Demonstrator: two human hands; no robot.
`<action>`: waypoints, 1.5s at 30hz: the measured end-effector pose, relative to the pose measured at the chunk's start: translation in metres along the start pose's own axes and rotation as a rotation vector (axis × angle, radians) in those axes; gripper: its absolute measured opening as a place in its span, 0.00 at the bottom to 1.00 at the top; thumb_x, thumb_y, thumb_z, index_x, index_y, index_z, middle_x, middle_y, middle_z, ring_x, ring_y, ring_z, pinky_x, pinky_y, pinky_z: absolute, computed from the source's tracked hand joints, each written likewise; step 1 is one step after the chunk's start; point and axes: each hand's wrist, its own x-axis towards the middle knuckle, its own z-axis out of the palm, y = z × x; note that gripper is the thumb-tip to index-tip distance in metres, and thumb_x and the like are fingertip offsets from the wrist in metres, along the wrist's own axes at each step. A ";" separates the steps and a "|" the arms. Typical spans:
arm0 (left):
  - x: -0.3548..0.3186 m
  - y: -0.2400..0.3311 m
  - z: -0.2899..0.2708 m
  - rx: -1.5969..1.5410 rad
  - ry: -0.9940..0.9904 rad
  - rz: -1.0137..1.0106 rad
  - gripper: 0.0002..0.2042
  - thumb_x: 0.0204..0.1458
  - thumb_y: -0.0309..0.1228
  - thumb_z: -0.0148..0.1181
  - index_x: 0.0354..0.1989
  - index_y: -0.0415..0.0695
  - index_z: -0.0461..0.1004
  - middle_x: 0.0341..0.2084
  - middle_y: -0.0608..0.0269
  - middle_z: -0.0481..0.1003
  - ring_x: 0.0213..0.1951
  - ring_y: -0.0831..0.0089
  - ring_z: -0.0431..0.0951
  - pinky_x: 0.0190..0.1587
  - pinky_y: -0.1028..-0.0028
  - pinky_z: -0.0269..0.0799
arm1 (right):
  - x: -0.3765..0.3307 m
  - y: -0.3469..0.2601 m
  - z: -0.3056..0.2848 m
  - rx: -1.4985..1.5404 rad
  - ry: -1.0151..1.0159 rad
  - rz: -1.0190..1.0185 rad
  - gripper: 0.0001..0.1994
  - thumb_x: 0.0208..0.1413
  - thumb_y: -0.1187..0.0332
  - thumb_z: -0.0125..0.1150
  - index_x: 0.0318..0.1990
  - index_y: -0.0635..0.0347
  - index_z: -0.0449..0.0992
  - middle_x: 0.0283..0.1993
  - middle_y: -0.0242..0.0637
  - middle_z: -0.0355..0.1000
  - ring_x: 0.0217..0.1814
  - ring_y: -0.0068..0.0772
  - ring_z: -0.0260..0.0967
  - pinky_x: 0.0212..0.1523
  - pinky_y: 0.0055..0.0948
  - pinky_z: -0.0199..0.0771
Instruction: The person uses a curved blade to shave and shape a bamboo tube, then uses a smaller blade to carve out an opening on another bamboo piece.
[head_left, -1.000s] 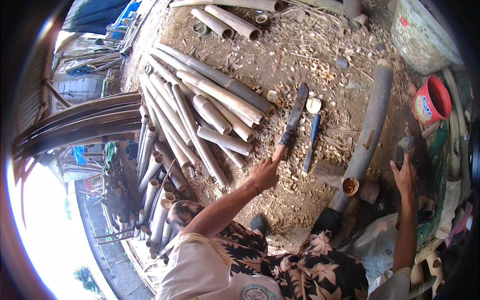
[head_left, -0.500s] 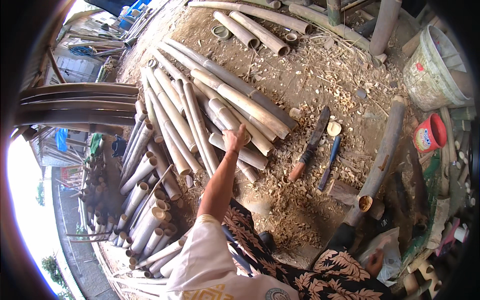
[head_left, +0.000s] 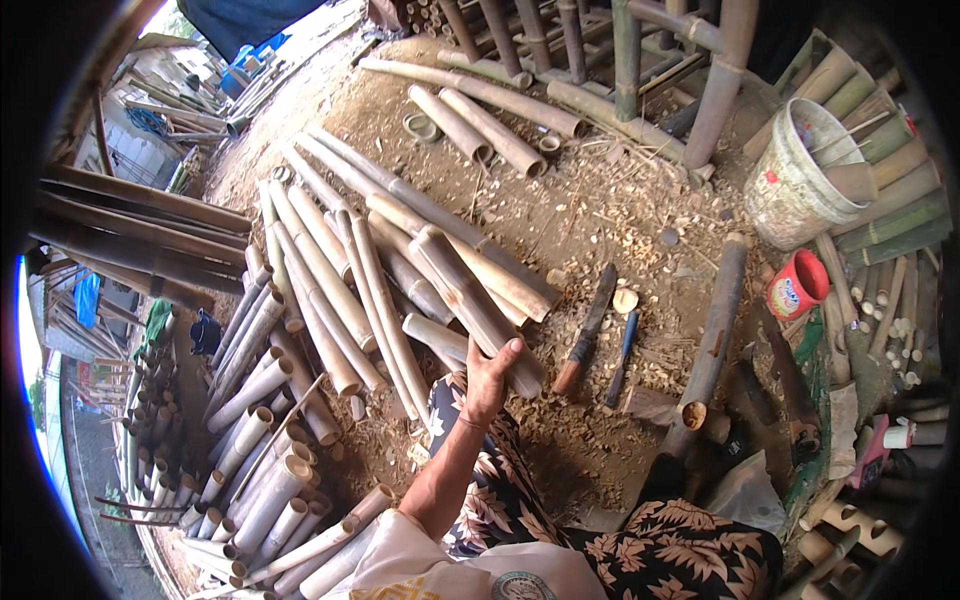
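Observation:
My left hand (head_left: pixel 487 382) is closed around the near end of a brown bamboo pole (head_left: pixel 466 300), its thumb along the side. The pole is raised at my end and slants away over a heap of cut bamboo poles (head_left: pixel 325 265) lying on the ground. Just to the right lie a machete (head_left: pixel 590 335) with a wooden handle and a slim tool with a blue handle (head_left: pixel 627 340). Beside them is a pale, round cut piece of bamboo (head_left: pixel 625 300). My right hand is out of view; only my patterned trouser legs show on that side.
A long bamboo pole (head_left: pixel 715 320) rests across a wooden block (head_left: pixel 648 403) on the right. Farther right stand a red tub (head_left: pixel 797 285) and a dirty white bucket (head_left: pixel 790 205). Several bamboo lengths (head_left: pixel 280 490) are stacked at the left. Shavings (head_left: pixel 570 440) cover the ground.
My left hand has pulled the bamboo pole toward me and lifted its near end off the heap. My right hand, at the lower right before, has left the view. The view has shifted.

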 end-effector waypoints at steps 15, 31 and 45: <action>-0.007 0.000 0.167 0.376 -0.818 0.020 0.27 0.46 0.33 0.73 0.53 0.38 0.69 0.43 0.59 0.76 0.48 0.69 0.73 0.53 0.67 0.69 | -0.070 0.084 0.025 0.318 0.142 0.108 0.29 0.52 0.62 0.66 0.58 0.66 0.64 0.52 0.48 0.68 0.54 0.39 0.67 0.54 0.33 0.67; -0.046 -0.132 0.249 0.169 -1.408 -0.278 0.38 0.42 0.30 0.72 0.64 0.45 0.59 0.58 0.64 0.62 0.57 0.69 0.67 0.57 0.70 0.70 | -0.050 0.010 -0.021 0.484 0.079 -0.197 0.31 0.50 0.60 0.68 0.57 0.67 0.65 0.53 0.48 0.67 0.54 0.39 0.66 0.54 0.33 0.67; -0.069 -0.077 0.257 1.277 -1.659 0.518 0.30 0.39 0.31 0.71 0.55 0.45 0.68 0.49 0.60 0.71 0.53 0.65 0.73 0.52 0.68 0.74 | -0.030 -0.176 -0.108 0.510 0.404 -0.821 0.59 0.39 0.53 0.78 0.73 0.57 0.39 0.73 0.46 0.46 0.66 0.48 0.58 0.62 0.46 0.63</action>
